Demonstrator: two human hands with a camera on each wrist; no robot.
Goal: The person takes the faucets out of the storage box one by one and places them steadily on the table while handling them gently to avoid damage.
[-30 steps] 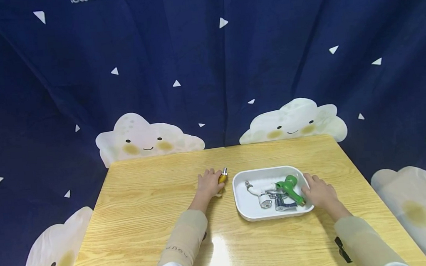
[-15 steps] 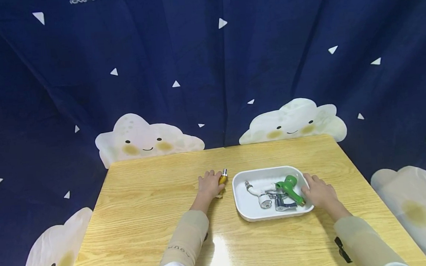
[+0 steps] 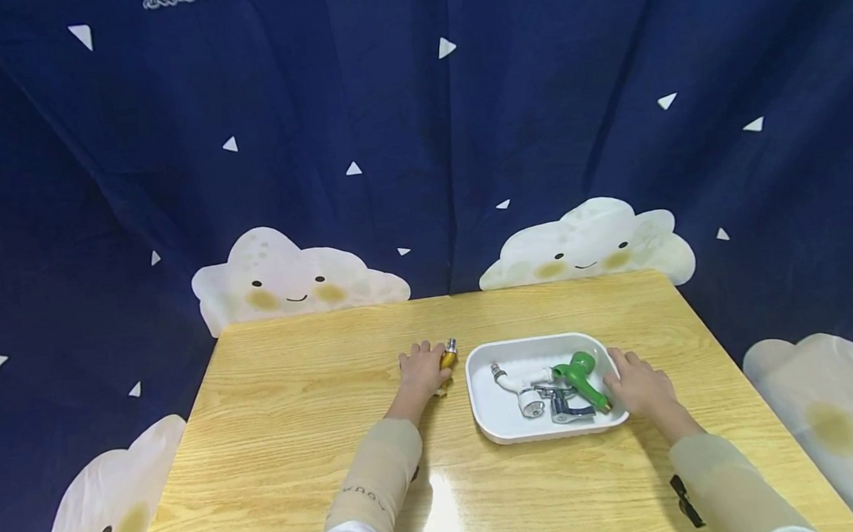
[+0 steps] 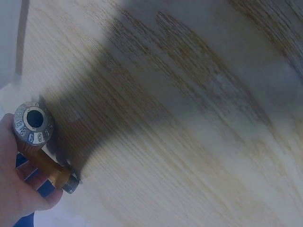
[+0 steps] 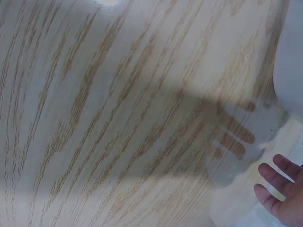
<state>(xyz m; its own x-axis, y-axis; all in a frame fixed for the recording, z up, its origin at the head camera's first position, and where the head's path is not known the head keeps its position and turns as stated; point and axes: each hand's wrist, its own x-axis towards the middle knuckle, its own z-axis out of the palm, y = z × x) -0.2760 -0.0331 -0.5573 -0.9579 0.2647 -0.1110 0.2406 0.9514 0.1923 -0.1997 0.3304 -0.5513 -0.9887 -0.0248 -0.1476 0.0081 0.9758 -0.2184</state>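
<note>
In the head view my left hand [image 3: 421,372] holds a small yellow tap [image 3: 448,358] on the table, left of the white tray. The left wrist view shows that tap's round silver collar [image 4: 33,124] and threaded end [image 4: 71,184], with fingers and thumb around its body. My right hand [image 3: 640,384] rests at the right rim of the white tray [image 3: 515,437]; its fingers look straight and spread in the right wrist view. Inside the tray lie a green tap [image 3: 583,381], a white tap [image 3: 513,383] and a chrome tap [image 3: 562,407].
The wooden table [image 3: 274,428] reaches back to a dark blue curtain [image 3: 383,94] printed with clouds and triangles. Table surface lies left of my left hand and in front of the tray. A bright light reflection [image 3: 442,519] shows near the front.
My left hand, with the yellow tap, has shifted very slightly to the right and nearer. The right hand and the tray stay in place.
</note>
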